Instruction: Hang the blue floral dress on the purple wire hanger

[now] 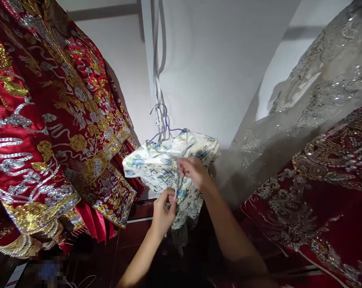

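Observation:
A white shirt with a blue and yellow floral print [157,168] hangs from a thin purple hanger [167,123] in the middle of the view. My left hand [164,210] is closed, with thumb and fingers pinching the front opening edge of this shirt low down. Higher up on the same edge, the fingers of my right hand [194,172] are curled and closed on the fabric. The edge runs nearly straight between the two hands. Whether a button lies under the fingertips is hidden.
Red jackets with gold and silver embroidery [79,100] hang close on the left. To the right are a sheer white sequined gown [321,76] and a dark red beaded dress [333,208]. White straps [153,52] run down the wall above the hanger. Below lies a dark tiled floor [130,236].

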Motion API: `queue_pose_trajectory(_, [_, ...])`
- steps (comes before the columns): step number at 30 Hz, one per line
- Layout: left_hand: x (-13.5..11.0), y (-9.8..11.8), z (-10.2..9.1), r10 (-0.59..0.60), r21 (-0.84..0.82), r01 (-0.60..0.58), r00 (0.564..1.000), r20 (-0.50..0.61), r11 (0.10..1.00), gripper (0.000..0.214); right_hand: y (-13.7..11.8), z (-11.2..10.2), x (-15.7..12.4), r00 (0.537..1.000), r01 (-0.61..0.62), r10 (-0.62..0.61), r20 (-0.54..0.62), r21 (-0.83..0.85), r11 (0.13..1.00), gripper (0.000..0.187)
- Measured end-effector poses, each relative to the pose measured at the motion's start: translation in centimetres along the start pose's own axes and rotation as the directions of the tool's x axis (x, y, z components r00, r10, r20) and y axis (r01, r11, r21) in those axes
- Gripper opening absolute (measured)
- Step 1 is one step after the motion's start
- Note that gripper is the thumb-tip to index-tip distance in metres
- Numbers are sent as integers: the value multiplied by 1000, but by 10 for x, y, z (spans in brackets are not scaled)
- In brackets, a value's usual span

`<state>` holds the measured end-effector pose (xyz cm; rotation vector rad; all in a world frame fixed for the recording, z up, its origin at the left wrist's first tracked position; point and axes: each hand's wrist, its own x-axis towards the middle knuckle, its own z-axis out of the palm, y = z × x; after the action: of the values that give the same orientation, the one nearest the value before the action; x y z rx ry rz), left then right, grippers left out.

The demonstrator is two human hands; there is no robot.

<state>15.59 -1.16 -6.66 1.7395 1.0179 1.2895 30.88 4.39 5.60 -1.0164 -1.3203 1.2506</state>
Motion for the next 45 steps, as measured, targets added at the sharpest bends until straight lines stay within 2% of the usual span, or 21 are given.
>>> queue_pose_trajectory(4, [4,-7,-6,45,121,-56,995,91,991,19,-52,10,36,983,172,-170,-65,25,985,30])
queue_pose_trajectory(7, [19,4,-25,46,105,-60,991,125,993,9,-60,25,34,968,238,-234,-89,47,970,29])
queue_pose_trajectory(9, [40,26,-43,99,34,-102,992,75,994,27,-57,32,24,970,234,-232,-76,19,972,29])
queue_pose_trajectory(11, [67,55,-61,201,6,-200,978,-57,980,47,-53,35,16,973,228,-229,-43,-33,973,30])
queue_pose_trajectory(13, [95,83,-75,271,105,-261,958,-98,960,45,-51,37,13,969,246,-248,-12,-86,966,32])
queue_pose_trajectory(15, [116,102,-82,335,237,-315,941,-50,919,28,-48,40,15,959,278,-282,-16,-127,952,32])
queue_pose_trajectory(18, [128,113,-83,389,324,-366,921,-9,873,22,-26,46,21,918,330,-359,-171,-175,928,29])
queue_pose_trajectory(21, [122,108,-90,409,293,-346,892,-192,891,18,17,52,16,905,304,-341,-254,-175,936,31])
queue_pose_trajectory(23, [117,101,-106,414,274,-320,804,-428,907,16,47,55,3,942,234,-258,-214,-129,963,34])
queue_pose_trajectory(26, [109,80,-143,350,199,-308,585,-731,930,15,76,59,-23,979,146,-149,-142,-33,989,36])
queue_pose_trajectory(27, [106,69,-154,277,116,-313,541,-794,943,17,80,61,-32,988,123,-122,-98,-2,992,36])
queue_pose_trajectory(28, [102,57,-162,160,-24,-314,547,-822,949,19,81,63,-40,994,102,-100,-49,26,994,36])
queue_pose_trajectory(29, [97,44,-167,11,-198,-292,587,-810,936,22,81,66,-46,997,82,-82,-8,53,995,37])
queue_pose_trajectory(31, [84,16,-164,-249,-474,-140,704,-665,869,26,78,69,-54,998,52,-55,33,91,994,38])
queue_pose_trajectory(32, [76,3,-156,-335,-534,-46,733,-592,845,25,77,70,-56,998,43,-47,40,102,994,38])
queue_pose_trajectory(33, [68,-10,-145,-378,-535,19,728,-572,845,23,76,69,-57,998,38,-43,41,107,994,38])
queue_pose_trajectory(36, [42,-36,-106,-384,-481,123,780,-495,868,20,79,60,-56,998,6,-10,60,74,997,36])
queue_pose_trajectory(39, [23,-40,-76,-363,-382,270,911,-195,884,20,90,46,-58,993,-68,67,101,3,998,32])
queue_pose_trajectory(41, [17,-30,-67,-327,-309,300,944,-40,902,20,100,34,-60,984,-113,120,130,-57,992,32])
queue_pose_trajectory(43, [15,-14,-62,-274,-278,248,960,-57,928,23,110,19,-61,991,-116,124,48,-151,982,36])
queue_pose_trajectory(45, [17,6,-57,-178,-284,131,973,-146,950,25,115,2,-62,989,-86,51,-138,-259,962,40])
